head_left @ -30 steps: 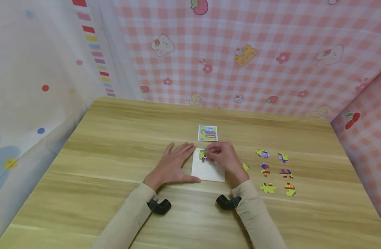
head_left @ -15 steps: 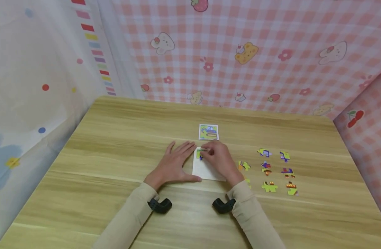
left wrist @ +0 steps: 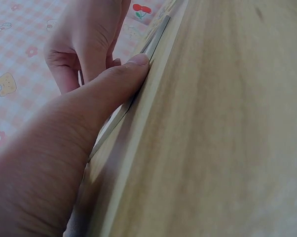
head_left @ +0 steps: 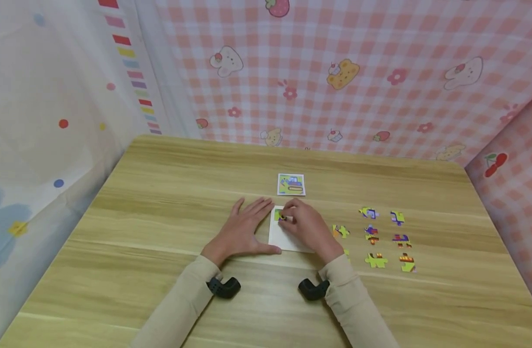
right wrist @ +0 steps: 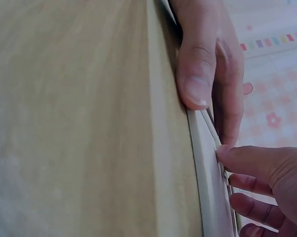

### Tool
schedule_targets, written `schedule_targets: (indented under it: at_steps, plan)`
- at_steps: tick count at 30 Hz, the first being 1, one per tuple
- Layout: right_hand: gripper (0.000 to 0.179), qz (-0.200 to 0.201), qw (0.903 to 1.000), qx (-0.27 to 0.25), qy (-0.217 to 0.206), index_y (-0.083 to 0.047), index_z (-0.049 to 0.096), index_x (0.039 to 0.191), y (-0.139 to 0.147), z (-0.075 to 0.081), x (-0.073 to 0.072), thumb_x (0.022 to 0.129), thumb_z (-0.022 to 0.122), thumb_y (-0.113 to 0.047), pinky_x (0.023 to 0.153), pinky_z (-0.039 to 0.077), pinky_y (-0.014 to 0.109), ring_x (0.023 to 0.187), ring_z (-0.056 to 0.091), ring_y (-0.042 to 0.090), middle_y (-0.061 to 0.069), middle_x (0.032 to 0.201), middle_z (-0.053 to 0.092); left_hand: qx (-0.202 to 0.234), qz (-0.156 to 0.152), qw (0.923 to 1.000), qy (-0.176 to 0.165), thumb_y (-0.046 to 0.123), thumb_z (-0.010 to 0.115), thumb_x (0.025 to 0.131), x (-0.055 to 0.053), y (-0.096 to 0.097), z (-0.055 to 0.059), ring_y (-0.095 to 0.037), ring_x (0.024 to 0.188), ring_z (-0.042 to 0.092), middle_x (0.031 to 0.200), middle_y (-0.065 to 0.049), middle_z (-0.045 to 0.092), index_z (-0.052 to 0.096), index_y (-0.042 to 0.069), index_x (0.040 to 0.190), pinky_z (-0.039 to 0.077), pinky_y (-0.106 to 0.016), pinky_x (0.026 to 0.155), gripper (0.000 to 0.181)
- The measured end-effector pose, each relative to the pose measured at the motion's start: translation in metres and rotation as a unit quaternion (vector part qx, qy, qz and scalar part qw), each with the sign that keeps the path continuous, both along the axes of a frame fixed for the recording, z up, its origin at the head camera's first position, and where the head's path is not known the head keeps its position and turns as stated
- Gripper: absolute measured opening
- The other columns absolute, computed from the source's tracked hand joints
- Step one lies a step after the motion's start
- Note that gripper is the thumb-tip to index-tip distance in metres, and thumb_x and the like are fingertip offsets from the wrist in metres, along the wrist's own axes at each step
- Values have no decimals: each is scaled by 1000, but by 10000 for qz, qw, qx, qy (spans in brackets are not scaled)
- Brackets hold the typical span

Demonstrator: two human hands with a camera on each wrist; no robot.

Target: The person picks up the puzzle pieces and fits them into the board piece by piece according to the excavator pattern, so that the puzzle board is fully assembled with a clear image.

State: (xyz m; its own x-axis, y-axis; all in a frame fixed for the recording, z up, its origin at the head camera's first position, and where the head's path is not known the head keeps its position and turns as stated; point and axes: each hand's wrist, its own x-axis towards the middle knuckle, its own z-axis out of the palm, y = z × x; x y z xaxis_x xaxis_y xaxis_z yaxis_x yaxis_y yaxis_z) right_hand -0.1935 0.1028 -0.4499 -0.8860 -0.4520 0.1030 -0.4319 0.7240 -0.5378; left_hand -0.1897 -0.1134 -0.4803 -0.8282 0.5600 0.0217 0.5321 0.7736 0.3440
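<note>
In the head view, a white square puzzle board (head_left: pixel 287 240) lies flat between the hands. My left hand (head_left: pixel 244 229) rests spread along its left side, fingers straight. The left wrist view shows the left thumb (left wrist: pixel 124 76) on the board's edge. With thumb and fingertips, my right hand (head_left: pixel 307 222) pinches a green puzzle piece (head_left: pixel 278 214) with dark markings at the board's upper left corner. Its fingers partly cover the piece. In the right wrist view, the right hand (right wrist: pixel 281 185) reaches in from the lower right.
A small picture card (head_left: pixel 291 184) of a digger-like vehicle lies behind the board. Several loose puzzle pieces (head_left: pixel 371 235) are spread to the right; the right arm partly covers one puzzle piece (head_left: pixel 346 254). A pink checked cloth (head_left: pixel 309 106) hangs behind the wooden table (head_left: pixel 183 179).
The right wrist has shifted slightly left, uncovering more loose pieces on the right. Its fingers still work at the board's upper left corner. The left hand has stayed in place.
</note>
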Motion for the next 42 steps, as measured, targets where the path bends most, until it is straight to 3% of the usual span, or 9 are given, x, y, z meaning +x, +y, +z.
schedule_targets:
  at_steps: [4, 18, 26, 33, 42]
  plan:
    - [24, 72, 9998, 108, 169, 1, 78, 114, -1, -2, 1, 97, 74, -16, 93, 56, 45, 106, 67, 27, 11, 121, 66, -24, 4, 10000, 1, 85, 65, 75, 1, 0, 0, -21, 158, 17, 171, -3, 24, 27, 13, 165, -3, -57, 127, 121]
    - [24, -28, 10000, 34, 59, -2, 78, 114, 0, -5, 0, 97, 75, -18, 89, 56, 43, 99, 66, 23, 7, 122, 67, 200, -93, 9997, 58, 75, 59, 88, 1, -3, -1, -21, 157, 22, 169, -1, 29, 33, 13, 163, 1, -55, 127, 101]
    - [23, -1, 9999, 99, 77, -2, 78, 114, -1, -3, 0, 97, 74, -18, 82, 56, 41, 91, 65, 20, 7, 121, 68, 351, -58, 9994, -56, 78, 64, 83, 2, -4, 0, -16, 156, 24, 167, 2, 31, 35, 14, 162, -2, -51, 128, 106]
    - [25, -12, 9998, 174, 15, -2, 77, 116, -2, 0, 1, 97, 74, -17, 80, 56, 39, 88, 63, 19, 7, 122, 68, 257, -218, 9993, -176, 79, 65, 82, -1, -7, 2, -16, 156, 23, 169, 3, 28, 32, 15, 163, -4, -51, 128, 108]
    - [26, 17, 9999, 156, -51, 0, 77, 116, -2, 1, 1, 96, 76, -15, 93, 57, 44, 104, 68, 25, 9, 121, 68, 206, -265, 9990, -288, 80, 64, 82, -4, -8, 2, -15, 157, 21, 169, 4, 26, 30, 16, 164, -4, -48, 128, 109]
